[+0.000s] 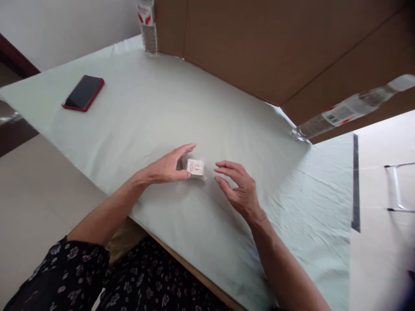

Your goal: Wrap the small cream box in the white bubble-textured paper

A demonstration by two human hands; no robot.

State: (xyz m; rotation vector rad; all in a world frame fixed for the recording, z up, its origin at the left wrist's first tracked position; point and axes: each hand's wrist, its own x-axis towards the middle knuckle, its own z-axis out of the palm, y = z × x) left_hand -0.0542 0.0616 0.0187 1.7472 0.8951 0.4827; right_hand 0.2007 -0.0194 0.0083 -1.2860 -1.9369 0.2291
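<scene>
A small whitish box point(196, 167) with red print, in what looks like clear wrapping, sits on the pale green tablecloth point(181, 112) near the middle of the view. My left hand point(168, 167) is at its left side, thumb and fingers spread apart, with the thumb tip at the box's near left corner; whether it touches I cannot tell. To the right of the box, a short gap away, my right hand point(238, 185) hovers with its fingers loosely curved and apart from the thumb. Nothing shows between the fingers of that hand.
A phone point(83, 93) in a red case lies at the far left. Brown cardboard panels point(240, 43) stand along the back, with a water bottle point(148, 30) at their left end and another bottle point(350, 110) at the right. The table's near edge is by my lap.
</scene>
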